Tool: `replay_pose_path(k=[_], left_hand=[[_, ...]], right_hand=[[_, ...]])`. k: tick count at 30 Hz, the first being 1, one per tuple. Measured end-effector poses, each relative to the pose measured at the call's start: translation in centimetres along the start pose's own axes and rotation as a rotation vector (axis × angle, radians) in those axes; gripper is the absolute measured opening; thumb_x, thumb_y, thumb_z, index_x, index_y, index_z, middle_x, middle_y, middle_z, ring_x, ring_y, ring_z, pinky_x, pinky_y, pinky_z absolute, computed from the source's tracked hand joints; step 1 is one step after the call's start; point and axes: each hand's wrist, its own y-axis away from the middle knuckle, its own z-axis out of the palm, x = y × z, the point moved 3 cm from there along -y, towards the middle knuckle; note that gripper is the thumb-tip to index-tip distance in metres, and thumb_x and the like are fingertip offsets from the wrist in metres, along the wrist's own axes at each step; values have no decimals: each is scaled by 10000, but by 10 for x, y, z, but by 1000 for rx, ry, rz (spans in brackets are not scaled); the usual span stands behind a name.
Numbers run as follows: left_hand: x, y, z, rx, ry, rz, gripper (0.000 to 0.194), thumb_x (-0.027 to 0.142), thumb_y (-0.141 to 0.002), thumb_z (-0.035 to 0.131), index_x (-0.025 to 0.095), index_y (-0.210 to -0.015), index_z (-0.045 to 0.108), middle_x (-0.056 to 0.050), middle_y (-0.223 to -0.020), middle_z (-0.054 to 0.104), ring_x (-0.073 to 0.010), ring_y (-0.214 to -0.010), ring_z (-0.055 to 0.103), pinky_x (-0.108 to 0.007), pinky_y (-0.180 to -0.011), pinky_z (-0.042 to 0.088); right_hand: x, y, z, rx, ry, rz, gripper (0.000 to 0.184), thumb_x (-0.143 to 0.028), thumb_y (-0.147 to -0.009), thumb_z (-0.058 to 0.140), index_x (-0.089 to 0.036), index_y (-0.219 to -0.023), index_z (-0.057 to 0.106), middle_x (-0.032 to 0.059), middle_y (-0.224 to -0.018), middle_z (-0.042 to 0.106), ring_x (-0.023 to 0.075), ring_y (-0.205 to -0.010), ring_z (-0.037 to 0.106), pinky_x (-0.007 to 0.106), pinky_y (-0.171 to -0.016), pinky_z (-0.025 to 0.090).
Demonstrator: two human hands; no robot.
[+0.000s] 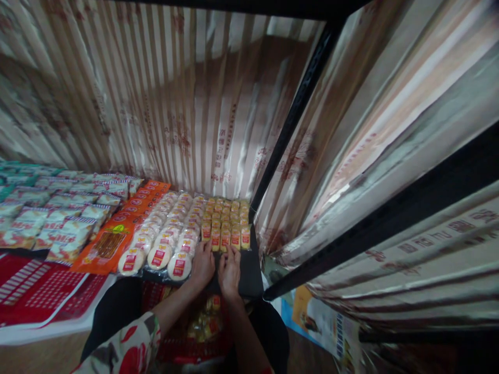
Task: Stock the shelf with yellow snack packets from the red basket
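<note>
Gold-wrapped packets (pixel 225 226) in rows on black shelf (pixel 251 270), directly ahead of left hand (pixel 204 263) and right hand (pixel 230 270); both at front row, cannot tell whether grasping

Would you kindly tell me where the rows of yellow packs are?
In the head view, the yellow packs sit on the black shelf, near its right end, right of the round white packs, beyond the right hand.

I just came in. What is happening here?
A person's left hand and right hand are at the front row of small gold packets on the black shelf; whether they grip one is unclear. Round wrapped snacks and orange packages lie to the left. More gold packets sit in a red basket below.
</note>
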Motion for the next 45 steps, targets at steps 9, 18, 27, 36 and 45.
replay_pose_path(k=[9,18,27,36,45], left_hand=[[-4,1,7,51,-36,125,503,34,-770,350,64,-1260,459,-148,-1145,495,-221,-1124,439,-378,-987,390],[-16,5,21,103,-21,201,492,42,-771,357,88,-1250,461,-159,-1168,496,-231,-1141,447,-420,-971,413],[-17,7,22,152,-43,228,516,24,-749,368,125,-1245,463,-138,-1146,486,-224,-1107,458,-421,-944,436],[-12,11,17,133,-15,211,538,30,-746,369,117,-1272,444,-155,-1186,464,-230,-1135,439,-431,-957,421],[-8,41,8,55,41,182,423,73,-770,403,102,-1173,530,-159,-1187,479,-239,-1132,446,-446,-966,417]], right_hand=[[-6,1,-3,-25,11,-27,390,-196,-849,339,-115,-1164,553,174,-1169,469,178,-841,616,331,-748,524],[-3,2,-1,-21,-25,-29,382,-191,-853,340,-158,-1176,541,150,-1183,476,150,-823,616,306,-758,522],[-2,2,-2,-42,-34,-19,389,-200,-861,332,-145,-1181,547,164,-1226,456,170,-895,606,337,-836,506],[-4,5,-7,-37,-40,-25,384,-197,-856,337,-149,-1172,549,165,-1270,432,151,-865,611,326,-819,510],[-20,26,-17,-36,-51,-23,360,-231,-866,335,-119,-1092,592,153,-1109,524,186,-948,573,341,-832,491]])
